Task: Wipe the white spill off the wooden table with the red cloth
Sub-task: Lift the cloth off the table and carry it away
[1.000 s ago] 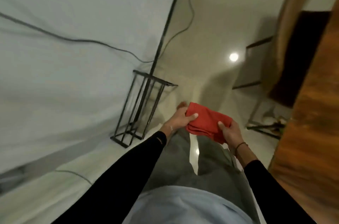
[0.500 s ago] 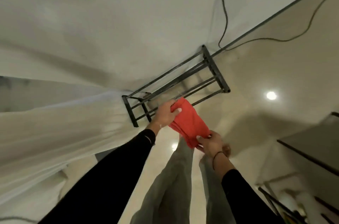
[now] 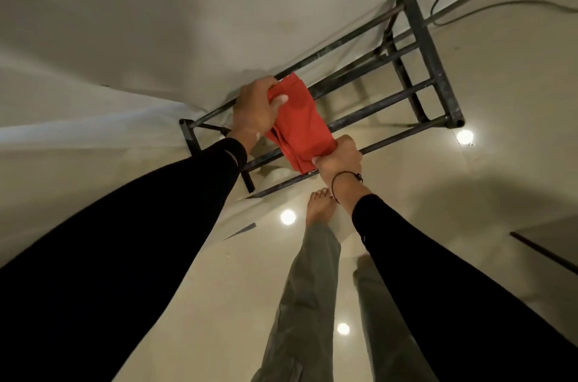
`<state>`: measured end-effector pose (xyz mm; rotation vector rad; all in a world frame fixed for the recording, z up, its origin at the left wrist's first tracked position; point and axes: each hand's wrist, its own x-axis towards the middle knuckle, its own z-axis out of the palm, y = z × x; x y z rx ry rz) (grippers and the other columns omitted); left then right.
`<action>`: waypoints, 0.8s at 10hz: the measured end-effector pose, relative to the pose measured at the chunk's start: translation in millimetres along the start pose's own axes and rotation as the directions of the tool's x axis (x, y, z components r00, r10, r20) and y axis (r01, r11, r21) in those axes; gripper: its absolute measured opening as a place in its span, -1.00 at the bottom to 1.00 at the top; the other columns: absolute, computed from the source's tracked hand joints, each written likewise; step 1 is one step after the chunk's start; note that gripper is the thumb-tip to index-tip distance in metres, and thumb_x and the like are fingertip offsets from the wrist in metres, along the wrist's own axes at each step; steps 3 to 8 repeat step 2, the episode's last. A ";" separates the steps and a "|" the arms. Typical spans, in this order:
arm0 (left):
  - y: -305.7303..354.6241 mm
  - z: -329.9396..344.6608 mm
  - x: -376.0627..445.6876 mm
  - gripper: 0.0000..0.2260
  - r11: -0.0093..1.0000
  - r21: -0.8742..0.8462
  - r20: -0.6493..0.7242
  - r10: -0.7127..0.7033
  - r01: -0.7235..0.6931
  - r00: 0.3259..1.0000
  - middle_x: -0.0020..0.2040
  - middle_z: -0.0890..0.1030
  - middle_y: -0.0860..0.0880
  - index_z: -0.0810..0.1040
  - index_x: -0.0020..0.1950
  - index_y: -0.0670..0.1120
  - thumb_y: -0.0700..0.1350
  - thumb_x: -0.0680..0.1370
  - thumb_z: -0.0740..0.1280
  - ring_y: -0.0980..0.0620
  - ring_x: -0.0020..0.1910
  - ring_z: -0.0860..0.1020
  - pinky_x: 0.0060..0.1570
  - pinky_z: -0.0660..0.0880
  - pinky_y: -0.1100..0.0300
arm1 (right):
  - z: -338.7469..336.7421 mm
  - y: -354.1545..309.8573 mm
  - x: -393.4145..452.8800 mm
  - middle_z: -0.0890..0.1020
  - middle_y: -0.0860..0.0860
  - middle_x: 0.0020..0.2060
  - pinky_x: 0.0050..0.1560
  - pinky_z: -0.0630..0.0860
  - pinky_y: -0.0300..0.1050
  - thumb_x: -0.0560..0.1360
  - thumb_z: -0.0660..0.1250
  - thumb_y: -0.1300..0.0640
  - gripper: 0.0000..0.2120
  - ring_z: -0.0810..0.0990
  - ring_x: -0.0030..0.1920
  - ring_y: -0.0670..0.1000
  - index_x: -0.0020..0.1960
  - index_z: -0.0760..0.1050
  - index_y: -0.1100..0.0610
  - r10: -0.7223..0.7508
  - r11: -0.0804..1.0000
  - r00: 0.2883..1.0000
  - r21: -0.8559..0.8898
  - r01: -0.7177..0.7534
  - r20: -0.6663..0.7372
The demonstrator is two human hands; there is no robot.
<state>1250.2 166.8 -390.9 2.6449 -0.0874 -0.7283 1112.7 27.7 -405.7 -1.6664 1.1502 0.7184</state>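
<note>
The folded red cloth [image 3: 300, 125] is held in the air in front of me, above the floor. My left hand [image 3: 255, 112] grips its far upper end, thumb on top. Its near lower end is clenched in my right hand [image 3: 339, 157], which wears a thin black wrist cord. Both arms are in black sleeves. Neither the wooden table nor the white spill appears in this view.
A black metal frame rack [image 3: 416, 75] stands on the glossy beige floor just beyond my hands. White fabric [image 3: 93, 118] hangs at the left. Cables [image 3: 500, 4] run along the floor at upper right. My bare foot [image 3: 319, 206] and grey trouser legs are below.
The view has swung left and down, so the wooden table at the right is gone from sight. Both hands kept hold of the cloth, which now lies over the metal rack.
</note>
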 end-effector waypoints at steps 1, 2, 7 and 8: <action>1.5 8.8 -0.5 -0.68 0.997 0.074 -0.069 0.018 -0.012 0.997 0.27 0.71 -0.10 0.63 0.40 -0.10 -0.02 0.68 0.48 -0.16 0.28 0.66 0.26 0.61 -0.10 | 6.5 6.8 3.5 0.52 -0.01 -0.09 0.02 0.46 0.00 0.58 0.61 0.14 -0.52 0.58 0.01 0.17 0.38 0.46 0.17 -0.056 0.996 0.998 -0.067 0.054 -0.024; 7.2 10.8 -5.9 -0.56 0.988 0.157 -0.224 0.021 0.014 0.974 0.42 0.60 -0.07 0.55 0.48 -0.04 0.00 0.63 0.52 -0.10 0.45 0.53 0.42 0.49 -0.02 | 6.1 12.8 -0.8 0.58 0.04 0.10 0.00 0.46 -0.01 0.57 0.61 0.20 -0.40 0.55 0.00 0.12 0.47 0.36 0.17 -0.154 0.985 0.985 -0.088 0.147 -0.079; 7.2 10.8 -5.9 -0.56 0.988 0.157 -0.224 0.021 0.014 0.974 0.42 0.60 -0.07 0.55 0.48 -0.04 0.00 0.63 0.52 -0.10 0.45 0.53 0.42 0.49 -0.02 | 6.1 12.8 -0.8 0.58 0.04 0.10 0.00 0.46 -0.01 0.57 0.61 0.20 -0.40 0.55 0.00 0.12 0.47 0.36 0.17 -0.154 0.985 0.985 -0.088 0.147 -0.079; 7.2 10.8 -5.9 -0.56 0.988 0.157 -0.224 0.021 0.014 0.974 0.42 0.60 -0.07 0.55 0.48 -0.04 0.00 0.63 0.52 -0.10 0.45 0.53 0.42 0.49 -0.02 | 6.1 12.8 -0.8 0.58 0.04 0.10 0.00 0.46 -0.01 0.57 0.61 0.20 -0.40 0.55 0.00 0.12 0.47 0.36 0.17 -0.154 0.985 0.985 -0.088 0.147 -0.079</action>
